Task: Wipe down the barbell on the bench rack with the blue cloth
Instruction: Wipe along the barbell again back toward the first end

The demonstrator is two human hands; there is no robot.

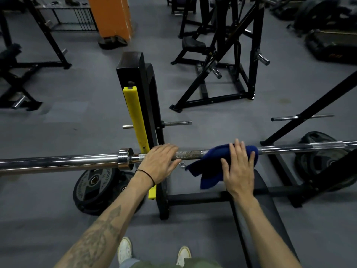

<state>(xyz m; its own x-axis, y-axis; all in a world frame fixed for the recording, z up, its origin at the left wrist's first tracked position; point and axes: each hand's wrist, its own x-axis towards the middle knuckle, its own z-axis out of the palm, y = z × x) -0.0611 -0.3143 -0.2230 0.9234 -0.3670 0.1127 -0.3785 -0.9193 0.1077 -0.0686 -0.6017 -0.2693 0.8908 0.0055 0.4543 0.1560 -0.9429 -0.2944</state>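
One barbell (58,163), one blue cloth (212,167), two hands, perhaps three weight plates.

Cloth (216,161) on barbell (189,154), mid-shaft.

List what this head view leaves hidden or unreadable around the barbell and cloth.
- Barbell: both ends cut off by the frame edges.
- Bar under the blue cloth: covered by cloth and right hand.
- Bar under the left hand: hidden.
- Weight plate lettering: partly hidden by the bar.
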